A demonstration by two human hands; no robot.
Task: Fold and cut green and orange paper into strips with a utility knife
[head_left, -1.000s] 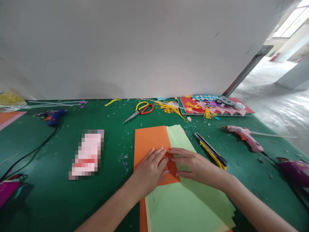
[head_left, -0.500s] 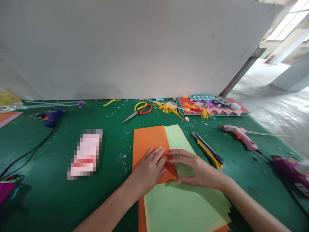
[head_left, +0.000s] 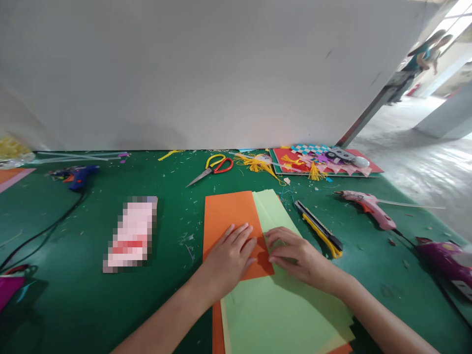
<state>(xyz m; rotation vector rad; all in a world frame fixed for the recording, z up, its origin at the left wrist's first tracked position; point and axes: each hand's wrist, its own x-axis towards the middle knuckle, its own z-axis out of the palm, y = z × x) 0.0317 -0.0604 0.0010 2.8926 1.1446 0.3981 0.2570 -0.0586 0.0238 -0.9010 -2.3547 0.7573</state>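
Note:
A folded piece of orange paper (head_left: 228, 211) lies over light green paper (head_left: 283, 314) in front of me. My left hand (head_left: 232, 253) rests flat on the orange paper, fingers stretched out and pressing it down. At the orange paper's right edge is my right hand (head_left: 295, 253), its fingers bent and somewhat apart, the tips at or close to that edge. Below the right hand the green sheets show. More orange paper sticks out from beneath the green at the bottom. A yellow and black utility knife (head_left: 319, 230) lies just right of my right hand.
Scissors (head_left: 214, 169) with yellow and red handles lie behind the paper. A pink glue gun (head_left: 368, 206) is at right, a blue one (head_left: 77, 177) at left with its cable. Yellow tassels (head_left: 258, 163) and red card (head_left: 332, 164) lie by the white partition (head_left: 206, 73).
My right hand has shifted slightly right, its thumb and fingers drawn closer together. The left hand stays on the orange paper. People have come into view at the far right.

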